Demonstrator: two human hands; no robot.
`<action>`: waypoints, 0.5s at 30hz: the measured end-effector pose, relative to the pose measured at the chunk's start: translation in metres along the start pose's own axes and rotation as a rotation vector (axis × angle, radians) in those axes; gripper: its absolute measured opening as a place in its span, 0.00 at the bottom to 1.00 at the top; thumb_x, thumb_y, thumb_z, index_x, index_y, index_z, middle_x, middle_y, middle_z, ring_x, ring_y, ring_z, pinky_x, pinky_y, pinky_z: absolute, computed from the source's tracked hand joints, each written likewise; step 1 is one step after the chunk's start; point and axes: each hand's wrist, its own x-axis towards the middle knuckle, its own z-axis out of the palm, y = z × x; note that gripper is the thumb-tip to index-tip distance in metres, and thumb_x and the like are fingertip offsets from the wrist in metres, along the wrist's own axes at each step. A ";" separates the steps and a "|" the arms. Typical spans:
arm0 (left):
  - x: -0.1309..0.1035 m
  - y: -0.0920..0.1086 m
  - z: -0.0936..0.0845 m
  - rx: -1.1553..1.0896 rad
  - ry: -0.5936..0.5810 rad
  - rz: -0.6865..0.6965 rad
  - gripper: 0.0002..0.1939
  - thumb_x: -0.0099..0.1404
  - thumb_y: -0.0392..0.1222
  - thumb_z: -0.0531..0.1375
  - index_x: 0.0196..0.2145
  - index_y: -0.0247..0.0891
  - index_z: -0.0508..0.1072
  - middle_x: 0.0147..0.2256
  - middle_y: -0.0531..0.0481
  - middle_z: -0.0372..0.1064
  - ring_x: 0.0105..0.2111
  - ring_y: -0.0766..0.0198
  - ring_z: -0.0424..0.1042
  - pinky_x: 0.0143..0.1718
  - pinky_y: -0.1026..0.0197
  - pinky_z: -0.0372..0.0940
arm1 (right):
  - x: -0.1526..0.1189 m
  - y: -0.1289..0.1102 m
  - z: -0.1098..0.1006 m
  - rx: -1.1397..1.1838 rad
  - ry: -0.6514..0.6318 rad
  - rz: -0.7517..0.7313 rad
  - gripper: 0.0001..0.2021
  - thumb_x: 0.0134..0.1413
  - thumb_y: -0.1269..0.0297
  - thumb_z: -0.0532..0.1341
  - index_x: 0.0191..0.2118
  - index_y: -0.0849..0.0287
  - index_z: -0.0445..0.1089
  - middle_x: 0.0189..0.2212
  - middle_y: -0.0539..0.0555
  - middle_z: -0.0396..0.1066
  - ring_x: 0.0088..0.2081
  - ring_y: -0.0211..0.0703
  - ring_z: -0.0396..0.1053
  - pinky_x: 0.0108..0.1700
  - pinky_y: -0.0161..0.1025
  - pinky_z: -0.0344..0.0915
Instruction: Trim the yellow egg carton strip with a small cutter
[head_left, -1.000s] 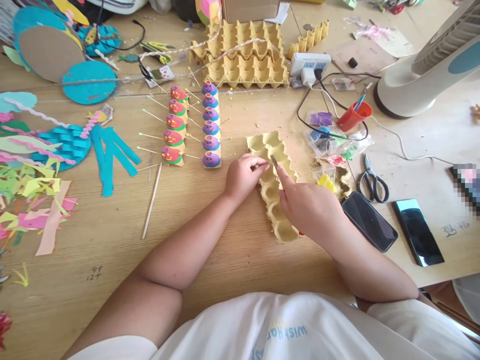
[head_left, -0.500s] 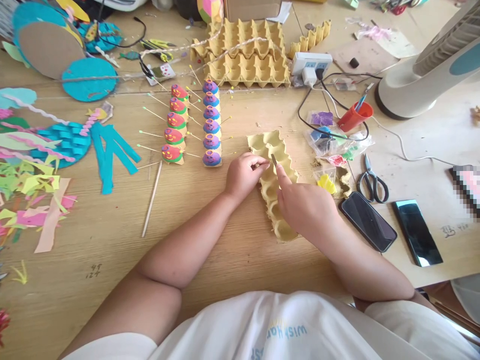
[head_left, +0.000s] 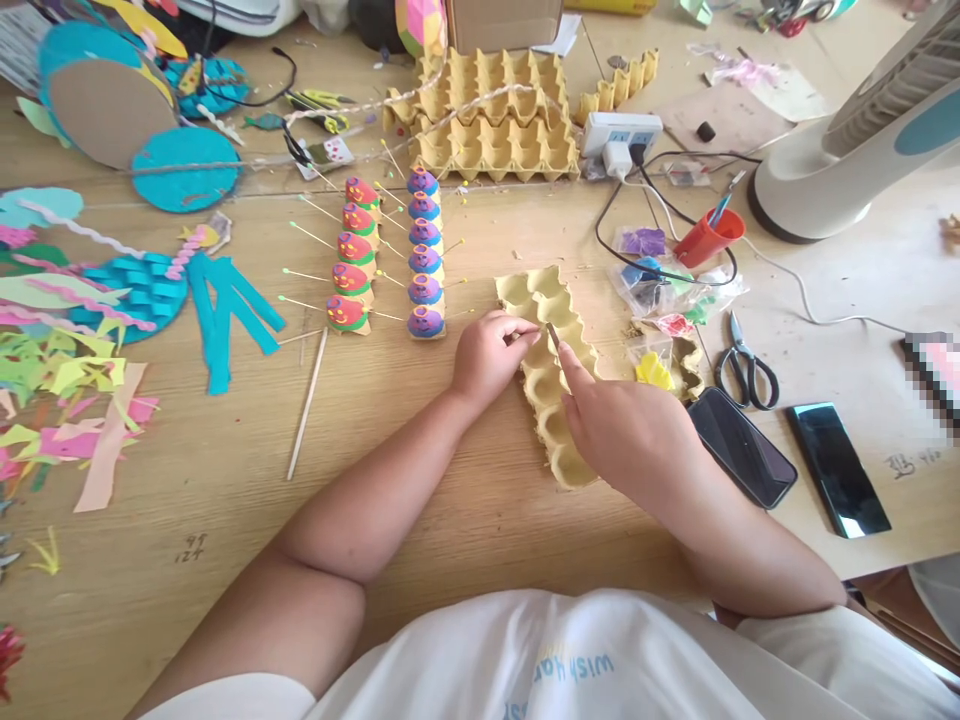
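A piece of egg carton (head_left: 541, 385) with two rows of cups lies in front of me, slightly turned. My left hand (head_left: 491, 355) is closed on its left edge, thumb and fingers pinched together. In my right hand (head_left: 630, 425) is a small knife (head_left: 553, 336); its thin dark blade points away from me over the carton's middle, and my index finger stretches along it. The handle is hidden in my palm. Left of the carton stand a purple-and-blue egg-carton caterpillar (head_left: 426, 290) and a red-and-green caterpillar (head_left: 349, 278), both with pins sticking out.
Scissors (head_left: 742, 365) and two phones (head_left: 742, 447) lie on the right, near bags of coloured clay (head_left: 654, 370). Behind are a red cup (head_left: 709, 238), a power strip (head_left: 622, 133), a fan (head_left: 799, 180) and egg trays (head_left: 495, 150). Paper scraps (head_left: 67, 400) and a stick (head_left: 306, 405) lie left.
My right hand has shifted slightly right and toward me, and the knife blade has moved a little back with it. My left hand stays at the carton's edge.
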 end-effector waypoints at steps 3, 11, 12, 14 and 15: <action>0.000 0.000 0.000 -0.005 -0.009 -0.017 0.03 0.60 0.38 0.66 0.33 0.39 0.81 0.32 0.51 0.76 0.30 0.65 0.71 0.34 0.63 0.65 | 0.001 -0.001 0.000 0.018 0.010 0.025 0.31 0.66 0.64 0.46 0.72 0.67 0.43 0.23 0.56 0.74 0.24 0.44 0.72 0.24 0.35 0.51; 0.001 0.000 -0.001 -0.015 -0.014 -0.002 0.03 0.60 0.38 0.66 0.33 0.38 0.81 0.32 0.50 0.76 0.30 0.65 0.71 0.33 0.63 0.65 | 0.005 -0.002 0.003 0.018 0.005 0.028 0.31 0.68 0.64 0.44 0.73 0.66 0.41 0.23 0.56 0.74 0.25 0.45 0.72 0.25 0.35 0.54; 0.001 0.000 -0.001 -0.009 -0.015 -0.006 0.03 0.60 0.38 0.66 0.33 0.39 0.81 0.32 0.50 0.76 0.30 0.65 0.71 0.33 0.63 0.64 | 0.005 -0.002 0.003 0.021 0.014 0.035 0.31 0.68 0.64 0.44 0.73 0.66 0.41 0.23 0.56 0.74 0.25 0.45 0.72 0.25 0.35 0.53; 0.001 0.000 0.000 0.002 -0.015 -0.014 0.03 0.60 0.39 0.66 0.33 0.39 0.81 0.32 0.51 0.76 0.30 0.65 0.70 0.33 0.63 0.64 | 0.005 -0.002 0.001 0.020 0.021 0.036 0.31 0.67 0.63 0.44 0.73 0.65 0.41 0.24 0.56 0.74 0.25 0.45 0.73 0.24 0.35 0.53; 0.001 0.000 0.000 0.002 -0.011 -0.015 0.03 0.60 0.39 0.66 0.33 0.39 0.81 0.32 0.51 0.76 0.30 0.66 0.70 0.33 0.63 0.64 | 0.004 -0.002 0.001 0.012 0.015 0.026 0.31 0.67 0.63 0.44 0.72 0.65 0.42 0.24 0.56 0.74 0.25 0.45 0.73 0.24 0.35 0.53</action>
